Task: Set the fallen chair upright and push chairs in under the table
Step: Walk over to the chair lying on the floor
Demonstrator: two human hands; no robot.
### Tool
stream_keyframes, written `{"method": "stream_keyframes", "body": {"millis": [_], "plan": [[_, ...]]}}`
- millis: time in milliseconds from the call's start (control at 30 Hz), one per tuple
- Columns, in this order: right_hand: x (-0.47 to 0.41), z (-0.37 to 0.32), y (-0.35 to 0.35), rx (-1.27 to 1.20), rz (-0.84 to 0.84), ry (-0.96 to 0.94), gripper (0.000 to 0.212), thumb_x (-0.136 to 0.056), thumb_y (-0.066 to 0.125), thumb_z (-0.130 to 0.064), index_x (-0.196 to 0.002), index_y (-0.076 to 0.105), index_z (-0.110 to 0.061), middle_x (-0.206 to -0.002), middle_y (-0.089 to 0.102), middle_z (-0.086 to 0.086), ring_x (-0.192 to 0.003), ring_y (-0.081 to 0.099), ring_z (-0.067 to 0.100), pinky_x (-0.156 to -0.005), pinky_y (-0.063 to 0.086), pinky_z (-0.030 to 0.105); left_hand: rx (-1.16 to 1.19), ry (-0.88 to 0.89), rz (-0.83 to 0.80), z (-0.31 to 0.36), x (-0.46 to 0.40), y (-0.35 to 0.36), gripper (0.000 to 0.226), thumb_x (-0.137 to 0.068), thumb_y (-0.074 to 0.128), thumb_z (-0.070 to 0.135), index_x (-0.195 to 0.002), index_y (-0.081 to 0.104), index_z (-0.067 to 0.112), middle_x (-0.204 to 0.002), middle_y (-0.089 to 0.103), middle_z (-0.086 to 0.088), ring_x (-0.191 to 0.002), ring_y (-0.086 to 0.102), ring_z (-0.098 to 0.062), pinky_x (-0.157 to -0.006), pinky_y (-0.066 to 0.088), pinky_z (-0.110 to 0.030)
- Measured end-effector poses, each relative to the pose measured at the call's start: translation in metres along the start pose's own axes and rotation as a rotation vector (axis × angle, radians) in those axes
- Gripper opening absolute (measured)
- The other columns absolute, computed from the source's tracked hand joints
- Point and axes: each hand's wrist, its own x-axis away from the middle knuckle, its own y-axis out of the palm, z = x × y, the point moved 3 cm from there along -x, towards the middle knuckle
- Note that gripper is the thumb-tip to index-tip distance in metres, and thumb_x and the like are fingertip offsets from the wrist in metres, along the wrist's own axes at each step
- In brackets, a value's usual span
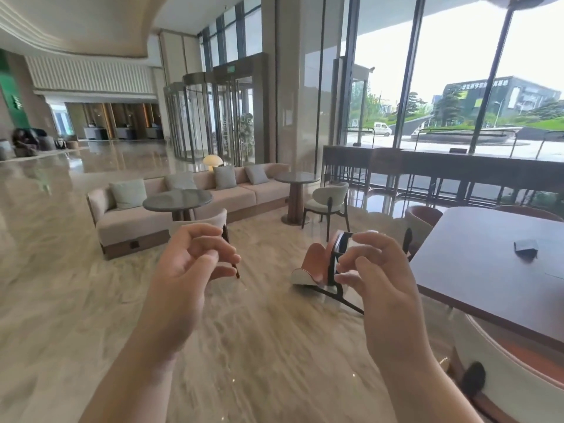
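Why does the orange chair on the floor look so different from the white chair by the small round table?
The fallen chair lies tipped over on the marble floor, legs sticking out sideways; the white chair stands upright on its legs. The fallen chair shows an orange inside, while the white chair looks pale all over. The white chair sits close beside a round table; the fallen chair lies apart from the brown table. Both have dark legs and curved backs.

Hotel lobby: revolving door, reception desks, long sofa.
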Motion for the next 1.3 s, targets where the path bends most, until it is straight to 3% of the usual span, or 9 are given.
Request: {"method": "stream_keyframes", "body": {"millis": [100, 300, 467, 633, 767, 933, 1133, 1300], "plan": [[-0.054, 0.031, 0.007, 0.035, -0.012, 0.012, 0.031, -0.090, 0.046, -0.005, -0.107, 0.065, -0.022, -0.081, 0.069, -0.003, -0.073, 0.068, 0.015, -0.064, 0.058, 0.030, -0.027, 0.002, 0.004, -0.033, -0.051, 0.008, 0.029, -0.092, 0.045, 0.009, -0.112, 0.064, 0.016, -0.088, 0.076, -0.003, -0.088, 0.075, -0.023, -0.076, 0.062, -0.032], [-0.140, 0.098, 0.028, 0.047, -0.021, 0.036, 0.030, -0.084, 0.048, -0.012, -0.105, 0.065, -0.026, -0.081, 0.069, -0.004, -0.073, 0.068, 0.015, -0.064, 0.058, 0.033, -0.016, 0.015, 0.004, -0.103, -0.128, 0.005, 0.038, -0.093, 0.045, 0.008, -0.102, 0.071, 0.034, -0.088, 0.076, -0.005, -0.087, 0.075, -0.025, -0.076, 0.062, -0.033], [-0.192, 0.155, 0.054, 0.049, -0.015, 0.062, 0.032, -0.083, 0.047, -0.009, -0.101, 0.067, -0.026, -0.080, 0.069, 0.002, -0.082, 0.066, 0.039, -0.072, 0.059, 0.037, 0.002, -0.003, 0.033, -0.162, -0.186, -0.014, 0.036, -0.094, 0.045, 0.008, -0.104, 0.070, 0.032, -0.088, 0.076, -0.009, -0.088, 0.075, -0.028, -0.075, 0.062, -0.033], [-0.244, 0.216, 0.096, 0.100, -0.020, 0.080, 0.032, -0.083, 0.048, -0.010, -0.102, 0.067, -0.028, -0.080, 0.069, 0.001, -0.076, 0.067, 0.023, -0.070, 0.059, 0.034, 0.014, -0.041, 0.022, -0.227, -0.252, -0.042, 0.035, -0.094, 0.047, 0.011, -0.103, 0.071, 0.034, -0.090, 0.076, -0.010, -0.089, 0.075, -0.029, -0.075, 0.062, -0.032], [-0.290, 0.262, 0.143, 0.126, -0.009, 0.096, 0.030, -0.083, 0.049, -0.014, -0.103, 0.066, -0.029, -0.081, 0.070, -0.002, -0.073, 0.068, 0.021, -0.065, 0.059, 0.034, 0.009, -0.055, -0.009, -0.269, -0.319, -0.072, 0.036, -0.094, 0.046, 0.012, -0.103, 0.072, 0.036, -0.090, 0.076, -0.008, -0.090, 0.076, -0.030, -0.076, 0.063, -0.034], [-0.351, 0.311, 0.211, 0.132, -0.023, 0.074, 0.031, -0.084, 0.048, -0.011, -0.103, 0.067, -0.026, -0.080, 0.069, 0.001, -0.077, 0.068, 0.019, -0.070, 0.056, 0.029, -0.006, -0.059, -0.010, -0.311, -0.408, -0.114, 0.035, -0.094, 0.047, 0.013, -0.104, 0.072, 0.035, -0.093, 0.076, -0.008, -0.091, 0.076, -0.029, -0.076, 0.063, -0.035], [-0.395, 0.383, 0.259, 0.086, 0.023, 0.134, 0.031, -0.083, 0.048, -0.009, -0.104, 0.067, -0.022, -0.079, 0.069, 0.001, -0.077, 0.066, 0.018, -0.070, 0.056, 0.032, 0.074, -0.144, -0.020, -0.376, -0.479, -0.133, 0.028, -0.092, 0.046, 0.009, -0.113, 0.064, 0.015, -0.088, 0.076, -0.004, -0.086, 0.075, -0.023, -0.074, 0.062, -0.032], [-0.435, 0.427, 0.259, 0.136, 0.062, 0.166, 0.030, -0.085, 0.048, -0.010, -0.105, 0.067, -0.023, -0.081, 0.070, 0.000, -0.078, 0.068, 0.019, -0.071, 0.058, 0.030, 0.094, -0.197, -0.046, -0.427, -0.528, -0.128, 0.029, -0.091, 0.046, 0.009, -0.114, 0.063, 0.012, -0.087, 0.076, -0.004, -0.084, 0.076, -0.023, -0.073, 0.062, -0.031]]}}
